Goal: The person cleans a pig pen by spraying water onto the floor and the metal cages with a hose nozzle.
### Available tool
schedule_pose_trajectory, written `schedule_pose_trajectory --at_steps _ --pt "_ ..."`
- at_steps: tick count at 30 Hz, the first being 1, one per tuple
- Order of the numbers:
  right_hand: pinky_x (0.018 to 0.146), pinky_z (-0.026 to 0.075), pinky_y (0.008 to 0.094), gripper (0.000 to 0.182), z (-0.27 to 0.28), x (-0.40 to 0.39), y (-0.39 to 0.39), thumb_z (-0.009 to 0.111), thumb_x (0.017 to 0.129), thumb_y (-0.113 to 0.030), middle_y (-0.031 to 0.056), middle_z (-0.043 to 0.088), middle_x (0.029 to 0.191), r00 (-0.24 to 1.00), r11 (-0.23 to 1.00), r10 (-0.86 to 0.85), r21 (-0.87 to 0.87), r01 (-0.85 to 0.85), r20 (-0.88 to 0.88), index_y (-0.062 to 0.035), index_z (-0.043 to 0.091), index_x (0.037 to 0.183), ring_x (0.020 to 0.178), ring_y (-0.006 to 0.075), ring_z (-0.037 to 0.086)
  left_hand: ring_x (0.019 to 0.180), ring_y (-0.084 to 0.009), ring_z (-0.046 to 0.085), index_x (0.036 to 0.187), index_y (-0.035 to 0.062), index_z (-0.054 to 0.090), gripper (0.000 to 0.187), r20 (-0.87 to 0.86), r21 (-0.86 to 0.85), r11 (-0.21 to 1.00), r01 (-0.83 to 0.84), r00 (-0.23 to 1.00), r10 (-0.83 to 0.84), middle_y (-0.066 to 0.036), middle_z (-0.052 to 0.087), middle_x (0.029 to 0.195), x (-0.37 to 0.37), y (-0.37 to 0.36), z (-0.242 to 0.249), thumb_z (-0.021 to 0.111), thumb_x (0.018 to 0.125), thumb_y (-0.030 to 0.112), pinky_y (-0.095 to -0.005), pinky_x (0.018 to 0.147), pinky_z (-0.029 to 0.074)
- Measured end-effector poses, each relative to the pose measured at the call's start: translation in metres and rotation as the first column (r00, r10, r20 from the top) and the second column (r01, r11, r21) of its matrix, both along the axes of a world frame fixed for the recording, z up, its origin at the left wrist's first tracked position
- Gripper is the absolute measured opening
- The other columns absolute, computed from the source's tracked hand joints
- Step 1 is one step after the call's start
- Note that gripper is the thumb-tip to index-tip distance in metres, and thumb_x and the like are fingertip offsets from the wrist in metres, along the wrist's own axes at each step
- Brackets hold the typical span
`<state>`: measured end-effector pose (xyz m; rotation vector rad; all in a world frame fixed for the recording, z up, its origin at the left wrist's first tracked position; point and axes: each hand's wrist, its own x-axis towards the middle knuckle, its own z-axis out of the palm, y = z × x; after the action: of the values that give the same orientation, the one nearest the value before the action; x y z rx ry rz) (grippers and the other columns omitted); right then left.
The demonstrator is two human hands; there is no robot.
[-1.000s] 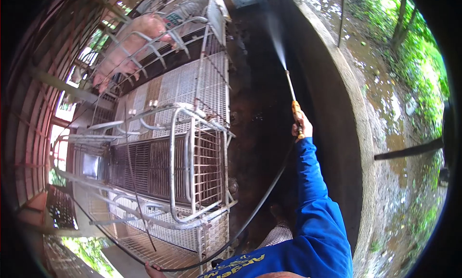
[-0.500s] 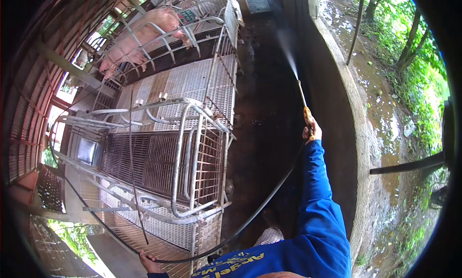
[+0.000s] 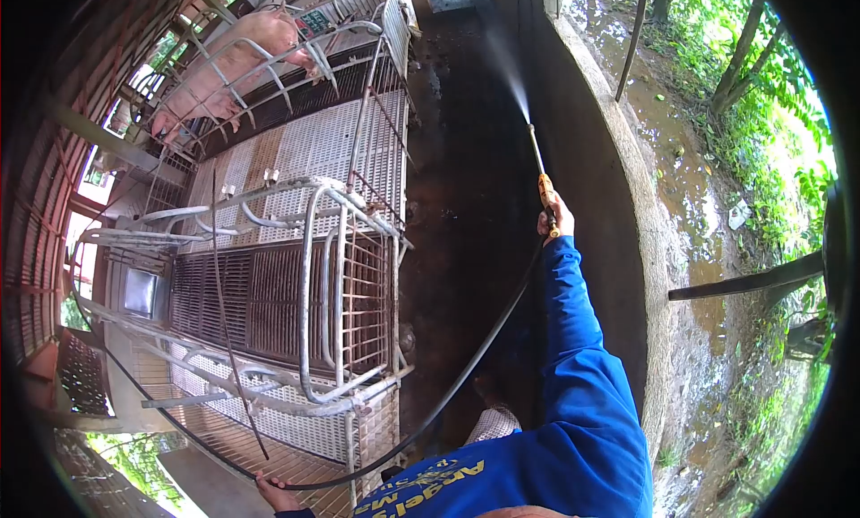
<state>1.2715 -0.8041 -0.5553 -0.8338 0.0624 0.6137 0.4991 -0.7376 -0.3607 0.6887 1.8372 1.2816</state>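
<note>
the spray wand (image 3: pixel 540 176) is gripped tight by the right hand (image 3: pixel 554 220), centre right. the hose (image 3: pixel 466 375) is held at bottom left by the left hand (image 3: pixel 273 496); the jet is best kept low and swept slowly.

Dark wet concrete floor (image 3: pixel 466 204), a strip between low wall (image 3: pixel 618 159) and raised slatted deck (image 3: pixel 349 151). Metal crates (image 3: pixel 340 276) bolted on deck left of wall. Pig (image 3: pixel 228 61) standing in far crate.

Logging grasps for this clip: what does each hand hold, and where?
Right hand grips the spray lance at its yellow handle; left hand holds the black hose near its low loop.
</note>
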Motion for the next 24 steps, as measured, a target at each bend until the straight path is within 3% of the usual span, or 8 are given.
schedule_pose_trajectory --at_steps 11,14,19,22,24 --pt "0.029 0.031 0.0237 0.037 0.010 0.013 0.008 0.044 0.075 -0.016 0.0044 0.048 0.063 0.999 0.999 -0.008 0.046 0.011 -0.048 -0.0072 0.049 0.112 0.037 0.0117 0.041 0.047 -0.0058 0.031 0.106 0.0185 0.041 0.027 -0.012 0.025 0.999 0.040 0.999 -0.040 0.005 0.035 0.060 0.010 0.001 0.004 0.038 0.086 0.036 -0.0243 0.049 0.033" --pt "0.029 0.030 0.0242 0.036 0.005 0.009 0.001 0.044 0.076 -0.016 0.0037 0.047 0.060 1.000 0.999 0.020 -0.045 -0.019 0.023 -0.0072 0.050 0.110 0.036 0.0116 0.041 0.047 -0.0059 0.032 0.106 0.0177 0.041 0.028 -0.010 0.022 0.998 0.050 0.999 -0.050 0.004 0.035 0.060 0.007 0.001 0.002 0.037 0.086 0.036 -0.0241 0.049 0.033" --pt "0.029 0.029 0.0235 0.034 0.000 -0.014 -0.025 0.045 0.077 -0.021 0.0045 0.043 0.048 0.999 0.974 -0.009 -0.225 0.001 -0.034 -0.0068 0.053 0.107 0.032 0.0116 0.038 0.046 -0.0060 0.032 0.106 0.0170 0.042 0.027 -0.041 0.022 0.995 0.094 0.995 -0.093 0.004 0.035 0.059 0.005 -0.001 0.003 0.036 0.087 0.035 -0.0234 0.048 0.033" --pt "0.029 0.029 0.0236 0.034 -0.018 -0.016 -0.042 0.045 0.077 -0.022 0.0044 0.043 0.048 0.993 0.978 0.026 -0.202 -0.049 -0.115 -0.0072 0.053 0.107 0.032 0.0118 0.038 0.046 -0.0059 0.032 0.105 0.0175 0.042 0.026 -0.054 0.008 0.998 0.059 0.997 -0.059 0.004 0.035 0.059 0.001 -0.001 0.000 0.037 0.087 0.035 -0.0230 0.048 0.033" --pt "0.029 0.029 0.0244 0.036 -0.015 -0.017 -0.042 0.044 0.077 -0.022 0.0041 0.041 0.046 0.997 0.983 0.017 -0.181 -0.031 -0.076 -0.0079 0.051 0.110 0.031 0.0121 0.036 0.046 -0.0059 0.031 0.104 0.0179 0.042 0.026 -0.042 0.003 0.998 0.068 0.997 -0.068 0.004 0.035 0.059 0.006 0.000 0.001 0.037 0.086 0.036 -0.0231 0.047 0.033"
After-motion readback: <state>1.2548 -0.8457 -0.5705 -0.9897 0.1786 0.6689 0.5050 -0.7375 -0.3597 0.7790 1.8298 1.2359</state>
